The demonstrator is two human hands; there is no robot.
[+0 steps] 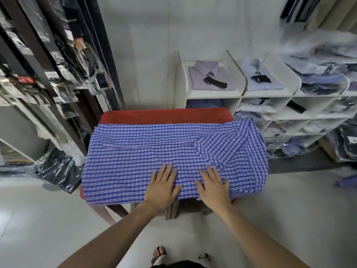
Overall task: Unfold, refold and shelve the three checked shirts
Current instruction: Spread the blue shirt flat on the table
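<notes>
Blue-and-white checked cotton under both palms: left hand (161,187) flat, fingers straight and spread, pressing the near edge of the blue checked shirt (154,151); right hand (213,185) just beside it, likewise flat and open, gripping nothing. Spread lengthwise across the red tabletop (164,115), covering nearly all of it, near edge draping slightly over the front. Far long side already turned in along a straight crease; a sleeve (216,149) doubled back diagonally toward the right end, where what looks like the collar (245,126) sits by the far right corner. Judging by that, mid-refold: smoothing before the next fold, with the near side and the lengthwise folds probably left to do, then shelving. Beyond the tabletop, on the top level of the white shelf unit (241,94), a folded pink striped shirt (211,76) with a dark tag, and in the next bay a folded pale blue checked shirt (258,75), also tagged; cannot tell whether these count among the three. Lower cubbies and the right side packed with bagged shirts; dark racks of wrapped garments to the left. Sandalled feet on pale floor tiles below.
</notes>
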